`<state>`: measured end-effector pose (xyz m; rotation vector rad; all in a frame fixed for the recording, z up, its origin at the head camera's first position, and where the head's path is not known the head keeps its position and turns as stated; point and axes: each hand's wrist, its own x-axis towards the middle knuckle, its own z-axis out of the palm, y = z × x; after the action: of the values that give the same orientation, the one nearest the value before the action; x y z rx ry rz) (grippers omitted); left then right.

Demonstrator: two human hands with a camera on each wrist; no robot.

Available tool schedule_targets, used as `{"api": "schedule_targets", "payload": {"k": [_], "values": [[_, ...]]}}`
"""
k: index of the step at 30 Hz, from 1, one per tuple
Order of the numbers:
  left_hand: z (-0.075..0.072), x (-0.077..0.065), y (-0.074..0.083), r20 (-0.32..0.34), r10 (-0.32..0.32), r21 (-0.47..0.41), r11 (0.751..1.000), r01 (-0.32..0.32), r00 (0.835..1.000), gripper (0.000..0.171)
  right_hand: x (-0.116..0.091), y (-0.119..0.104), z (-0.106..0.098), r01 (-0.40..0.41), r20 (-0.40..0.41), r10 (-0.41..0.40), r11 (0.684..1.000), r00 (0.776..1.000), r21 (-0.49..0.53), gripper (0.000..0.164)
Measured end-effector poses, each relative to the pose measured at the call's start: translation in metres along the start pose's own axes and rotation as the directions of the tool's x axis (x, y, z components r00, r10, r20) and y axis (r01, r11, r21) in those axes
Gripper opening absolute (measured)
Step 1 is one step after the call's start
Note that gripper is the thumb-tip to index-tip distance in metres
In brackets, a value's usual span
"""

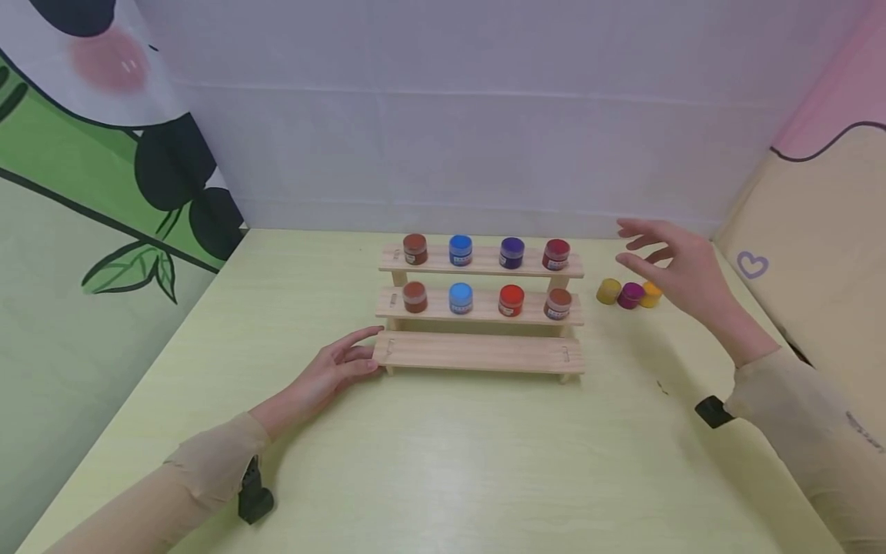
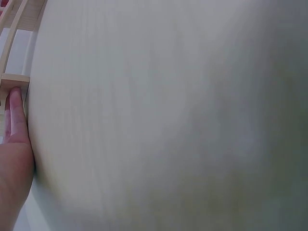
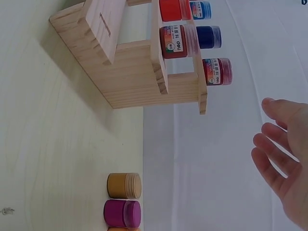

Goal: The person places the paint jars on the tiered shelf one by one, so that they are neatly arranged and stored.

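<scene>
A three-tier wooden rack (image 1: 477, 352) stands on the table. On its top tier sit several paint jars: brown (image 1: 415, 249), blue (image 1: 460, 251), dark blue (image 1: 511, 252) and dark red (image 1: 556, 255). The middle tier bears brown (image 1: 414, 297), light blue (image 1: 460, 298), red (image 1: 511, 301) and reddish-brown (image 1: 557, 304) jars; the lowest is bare. My left hand (image 1: 332, 373) touches the lowest tier's left end with nearly straight fingers. Raised in the air to the rack's right, my right hand (image 1: 681, 265) holds nothing, its fingers spread and slightly bent.
Right of the rack, a yellow jar (image 1: 608, 291), a purple jar (image 1: 631, 295) and an orange-yellow jar (image 1: 651, 294) stand close together, near and below my right hand. A pale cloth wall (image 1: 484, 154) rises behind the table (image 1: 443, 462). Printed panels flank both sides.
</scene>
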<state>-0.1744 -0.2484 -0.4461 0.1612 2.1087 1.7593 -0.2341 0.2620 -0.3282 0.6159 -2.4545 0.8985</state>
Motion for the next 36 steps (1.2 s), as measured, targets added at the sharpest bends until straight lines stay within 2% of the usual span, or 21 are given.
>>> {"api": "schedule_targets", "payload": {"k": [5,10,23,29,36], "values": [[0.0,-0.001,0.002,-0.01,-0.016,-0.001,1.0,0.016,1.0,0.065,0.002,0.005,0.0,-0.017,-0.011,0.016,1.0,1.0,-0.002,0.05],[0.0,0.0,0.001,0.0,-0.001,0.01,1.0,0.001,1.0,0.066,0.002,0.015,0.002,-0.016,-0.023,0.016,1.0,1.0,-0.003,0.05],[-0.001,0.003,-0.002,0.003,0.012,0.012,1.0,-0.013,1.0,0.066,-0.003,0.047,0.022,-0.034,0.02,0.036,0.996,0.999,-0.084,0.049],[-0.001,0.004,-0.003,0.005,0.007,0.006,1.0,-0.007,1.0,0.066,-0.003,0.061,0.03,-0.075,0.087,0.087,0.988,0.992,-0.136,0.048],[0.001,0.002,-0.001,-0.004,-0.001,-0.031,1.0,0.001,1.0,0.066,-0.005,0.065,0.035,-0.133,0.2,0.169,0.974,0.965,-0.183,0.047]]}}
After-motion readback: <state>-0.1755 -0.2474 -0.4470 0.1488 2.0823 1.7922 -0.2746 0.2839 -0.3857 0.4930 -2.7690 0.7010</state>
